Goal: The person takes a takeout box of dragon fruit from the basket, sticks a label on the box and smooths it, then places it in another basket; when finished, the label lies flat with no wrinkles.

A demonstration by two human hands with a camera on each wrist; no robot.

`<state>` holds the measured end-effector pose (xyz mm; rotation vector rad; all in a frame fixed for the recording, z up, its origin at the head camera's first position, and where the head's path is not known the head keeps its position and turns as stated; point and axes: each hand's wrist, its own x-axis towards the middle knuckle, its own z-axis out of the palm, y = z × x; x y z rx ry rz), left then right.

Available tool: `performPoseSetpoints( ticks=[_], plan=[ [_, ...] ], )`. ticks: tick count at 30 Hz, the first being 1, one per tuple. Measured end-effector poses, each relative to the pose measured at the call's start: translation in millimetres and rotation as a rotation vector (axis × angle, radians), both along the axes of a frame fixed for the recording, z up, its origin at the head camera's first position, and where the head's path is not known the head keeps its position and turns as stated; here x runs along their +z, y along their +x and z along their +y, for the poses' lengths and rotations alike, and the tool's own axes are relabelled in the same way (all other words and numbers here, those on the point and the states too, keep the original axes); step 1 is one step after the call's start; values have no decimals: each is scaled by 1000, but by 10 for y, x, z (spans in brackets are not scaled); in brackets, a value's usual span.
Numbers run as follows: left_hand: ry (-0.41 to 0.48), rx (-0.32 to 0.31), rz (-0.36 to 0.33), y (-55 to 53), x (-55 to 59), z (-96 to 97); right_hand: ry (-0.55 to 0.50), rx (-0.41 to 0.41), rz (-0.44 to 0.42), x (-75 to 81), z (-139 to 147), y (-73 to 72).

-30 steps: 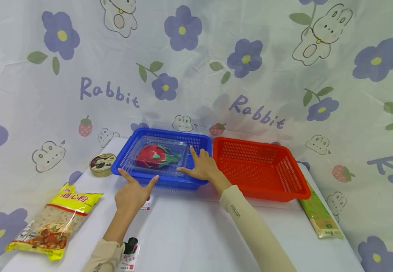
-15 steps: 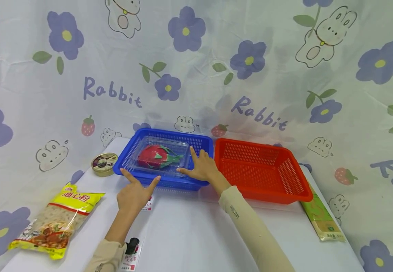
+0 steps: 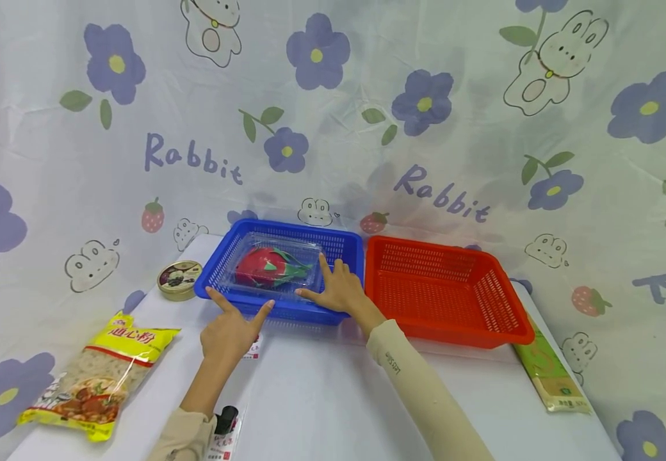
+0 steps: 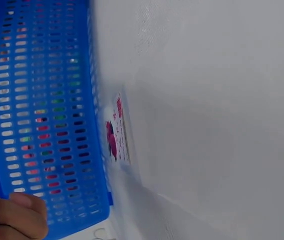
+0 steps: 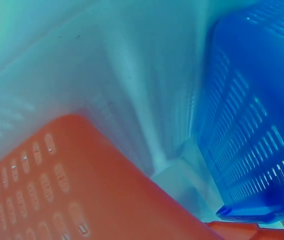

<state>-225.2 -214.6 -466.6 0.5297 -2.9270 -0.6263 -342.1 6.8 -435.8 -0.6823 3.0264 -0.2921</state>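
with the left grip (image 3: 226,336) spread at thumb and forefinger and holding nothing, touches the near rim of the blue basket (image 3: 292,312); with the right grip (image 3: 341,288), likewise spread and unclosed, reaches the right end of the clear box (image 3: 287,240), set in that basket left of frame centre around a red dragon fruit (image 3: 260,267). farther out, shows a red basket (image 3: 419,294) right of centre.
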Motion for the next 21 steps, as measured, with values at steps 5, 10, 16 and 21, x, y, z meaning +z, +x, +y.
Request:
performPoseSetpoints(
  ticks=[5,10,16,21],
  plan=[
    [4,0,-3,1,-8,-2,-15,-4,-8,-15,-7,-2],
    [4,-1,-12,-1,-16,-2,-32,-15,-40,-31,-24,-7],
    [13,-3,-11,0,-26,4,-55,-38,-84,-51,-50,-17],
    [22,1,-11,10,-24,3,-73,-51,-122,-71,-73,-20]
  ],
)
